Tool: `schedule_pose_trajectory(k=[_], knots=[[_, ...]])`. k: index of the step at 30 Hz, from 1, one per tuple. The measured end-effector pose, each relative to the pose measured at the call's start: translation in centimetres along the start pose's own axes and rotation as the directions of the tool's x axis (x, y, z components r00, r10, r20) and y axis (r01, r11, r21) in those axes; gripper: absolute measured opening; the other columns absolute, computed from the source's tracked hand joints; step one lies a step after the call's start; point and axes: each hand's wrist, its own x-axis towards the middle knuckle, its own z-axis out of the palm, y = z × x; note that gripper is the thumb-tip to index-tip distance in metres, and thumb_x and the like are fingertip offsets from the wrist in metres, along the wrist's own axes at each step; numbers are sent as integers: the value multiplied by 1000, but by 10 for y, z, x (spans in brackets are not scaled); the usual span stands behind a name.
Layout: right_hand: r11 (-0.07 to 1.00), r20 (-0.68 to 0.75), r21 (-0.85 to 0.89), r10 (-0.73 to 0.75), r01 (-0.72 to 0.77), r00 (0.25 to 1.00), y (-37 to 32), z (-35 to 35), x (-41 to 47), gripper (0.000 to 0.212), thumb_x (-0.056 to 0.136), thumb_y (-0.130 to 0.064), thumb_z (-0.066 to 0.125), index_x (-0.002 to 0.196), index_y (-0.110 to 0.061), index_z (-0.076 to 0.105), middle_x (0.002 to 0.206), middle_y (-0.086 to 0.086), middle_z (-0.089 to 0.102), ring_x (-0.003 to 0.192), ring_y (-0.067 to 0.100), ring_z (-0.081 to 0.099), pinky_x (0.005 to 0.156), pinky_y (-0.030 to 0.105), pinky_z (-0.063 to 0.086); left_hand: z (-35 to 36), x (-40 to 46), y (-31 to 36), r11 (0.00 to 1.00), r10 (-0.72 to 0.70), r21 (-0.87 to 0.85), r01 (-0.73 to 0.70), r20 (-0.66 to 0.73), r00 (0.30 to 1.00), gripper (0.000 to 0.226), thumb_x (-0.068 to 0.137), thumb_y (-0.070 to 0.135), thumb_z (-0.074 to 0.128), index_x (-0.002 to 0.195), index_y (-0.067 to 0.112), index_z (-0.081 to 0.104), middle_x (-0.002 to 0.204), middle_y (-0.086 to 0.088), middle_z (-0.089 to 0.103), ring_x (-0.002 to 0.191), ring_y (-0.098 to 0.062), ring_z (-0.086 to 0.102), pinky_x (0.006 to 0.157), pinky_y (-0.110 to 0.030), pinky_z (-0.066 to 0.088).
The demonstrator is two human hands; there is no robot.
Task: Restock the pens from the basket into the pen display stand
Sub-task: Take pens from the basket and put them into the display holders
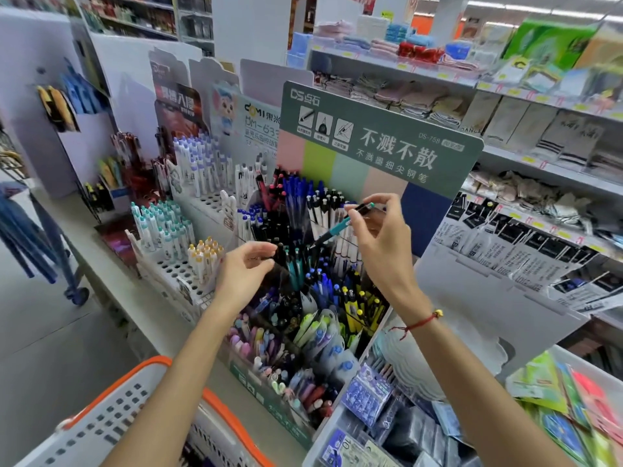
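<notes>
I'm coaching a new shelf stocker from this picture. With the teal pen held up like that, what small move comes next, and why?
Probably lower the teal pen tip-first into the compartment of matching teal pens just below. The right hand pinches it tilted, tip aimed down toward that group in the pen display stand, while the left hand hovers beside the compartment, seemingly ready to guide it.
</notes>
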Motion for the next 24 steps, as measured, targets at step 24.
schedule_pose_trajectory(k=[24], knots=[[824,203,-527,-117,210,972,49,61,-28,12,92,-21,63,92,-9,62,80,4,67,73,24,62,57,34,48,24,3,-45,778,11,610,-150,225,974,54,93,3,43,142,25,47,152,5,37,140,-23,33,106,-46,41]])
